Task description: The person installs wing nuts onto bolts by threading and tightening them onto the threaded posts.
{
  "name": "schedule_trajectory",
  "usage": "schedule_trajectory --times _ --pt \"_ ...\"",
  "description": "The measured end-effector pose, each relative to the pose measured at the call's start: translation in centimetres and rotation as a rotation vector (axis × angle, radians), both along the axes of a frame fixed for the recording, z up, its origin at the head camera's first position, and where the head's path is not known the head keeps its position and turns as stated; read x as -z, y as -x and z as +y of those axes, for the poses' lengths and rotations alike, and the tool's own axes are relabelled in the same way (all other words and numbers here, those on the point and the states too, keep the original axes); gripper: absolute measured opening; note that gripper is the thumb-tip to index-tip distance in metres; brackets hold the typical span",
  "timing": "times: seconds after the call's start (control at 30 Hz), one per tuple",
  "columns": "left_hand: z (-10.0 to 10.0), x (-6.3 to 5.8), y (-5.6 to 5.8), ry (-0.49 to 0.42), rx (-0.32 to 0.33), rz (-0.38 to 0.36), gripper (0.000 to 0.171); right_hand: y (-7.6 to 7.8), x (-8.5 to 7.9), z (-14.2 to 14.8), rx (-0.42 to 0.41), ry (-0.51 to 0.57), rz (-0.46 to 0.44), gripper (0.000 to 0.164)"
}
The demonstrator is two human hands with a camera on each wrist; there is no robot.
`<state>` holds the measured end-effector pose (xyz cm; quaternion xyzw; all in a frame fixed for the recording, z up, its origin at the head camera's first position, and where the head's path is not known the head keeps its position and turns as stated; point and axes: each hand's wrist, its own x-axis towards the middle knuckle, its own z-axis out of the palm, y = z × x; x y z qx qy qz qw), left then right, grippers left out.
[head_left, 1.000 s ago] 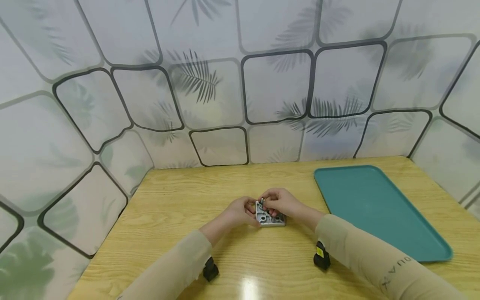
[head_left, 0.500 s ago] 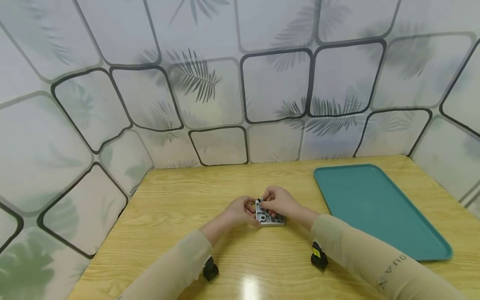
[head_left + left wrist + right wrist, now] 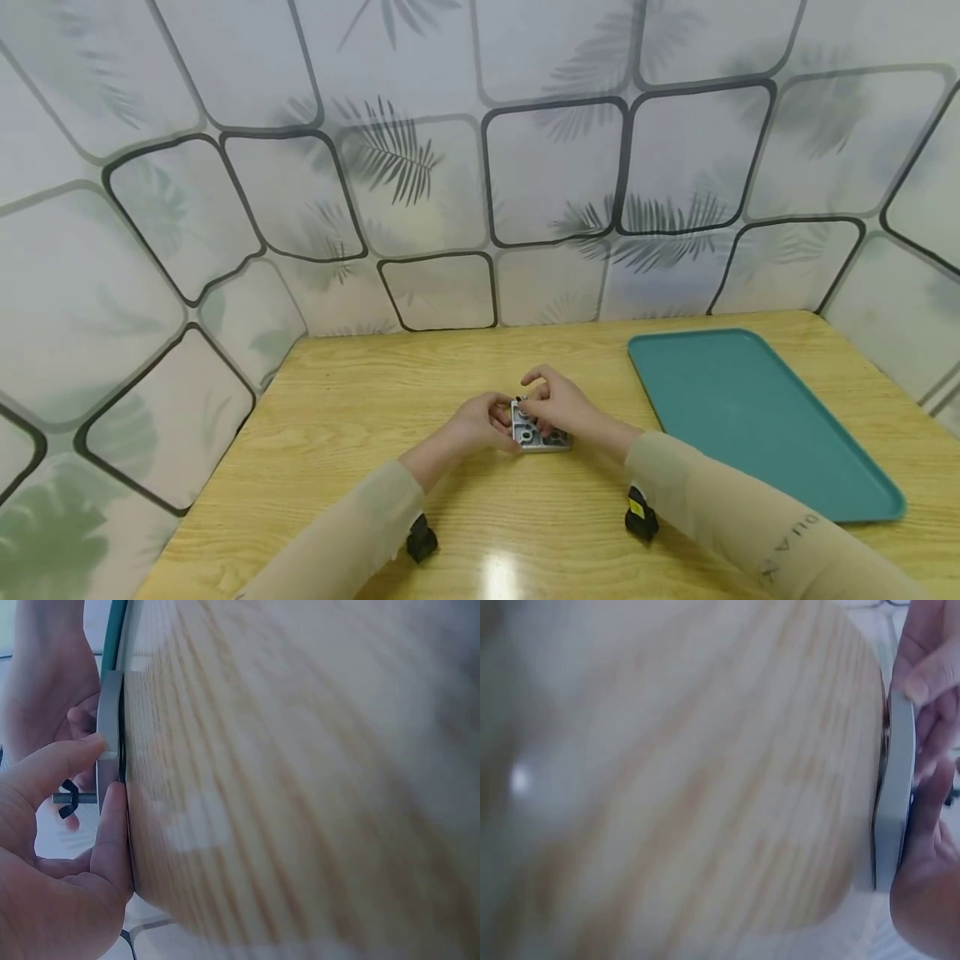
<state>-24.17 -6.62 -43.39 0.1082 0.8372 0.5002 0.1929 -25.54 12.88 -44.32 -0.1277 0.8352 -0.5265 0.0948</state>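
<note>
Basically, metal plate [image 3: 538, 444] in pinch of L fingers [image 3: 112, 834], w/ R fingers [image 3: 537, 372] apart nr wing nut [image 3: 68, 799].

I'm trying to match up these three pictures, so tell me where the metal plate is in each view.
Head: the plate is below and slightly right of centre, by both hands.
Left wrist: the plate is near the left edge, upper half, seen edge-on.
Right wrist: the plate is toward the right edge, also edge-on.
Shared landmark: the left hand, gripping the plate.
</note>
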Motion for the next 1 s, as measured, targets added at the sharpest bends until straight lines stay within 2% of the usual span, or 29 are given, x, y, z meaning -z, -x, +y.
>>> schedule_trajectory --times 0.13,0.27,0.57,1.0 --pt "0.1 -0.1 0.0 0.004 -0.003 0.002 0.076 0.5 0.1 0.8 -0.054 0.151 -0.111 0.045" --pt "0.1 -0.1 0.0 0.005 -0.006 -0.002 0.076 0.9 0.2 1.2 -0.091 0.200 -0.179 0.046" --pt "0.1 0.1 0.1 0.018 -0.011 0.000 0.080 0.9 0.1 1.2 -0.152 0.104 -0.127 0.039" --pt "0.1 0.3 0.3 0.022 -0.002 -0.002 0.079 0.8 0.1 1.3 -0.159 0.076 -0.081 0.033"
